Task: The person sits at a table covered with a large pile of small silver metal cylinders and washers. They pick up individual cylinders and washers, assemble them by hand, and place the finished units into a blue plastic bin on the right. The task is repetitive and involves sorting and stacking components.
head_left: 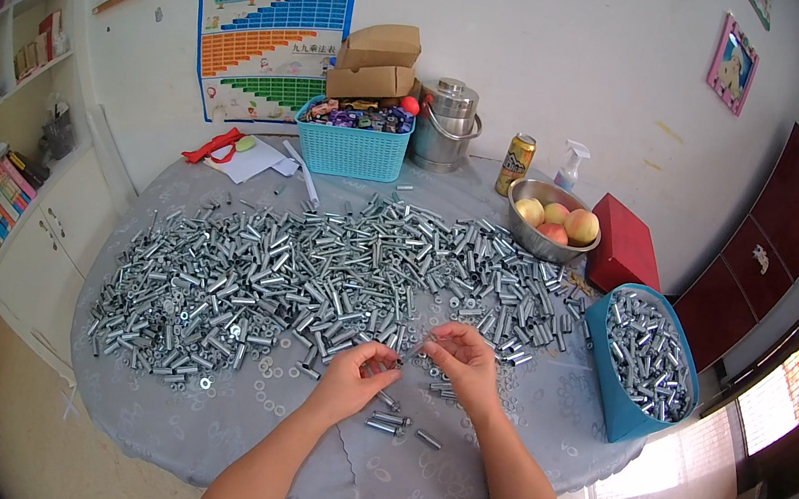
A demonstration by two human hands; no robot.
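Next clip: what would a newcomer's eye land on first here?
A wide heap of shiny silver metal sleeves and washers covers the round grey-clothed table. At the near edge, the left hand and right hand meet over a small metal piece. At the table's right edge, a blue plastic bin is full of the same parts.

Round table point(145, 418) in grey cloth, heap of metal sleeves point(315, 279), teal basket point(350, 147), fruit bowl point(549, 224)
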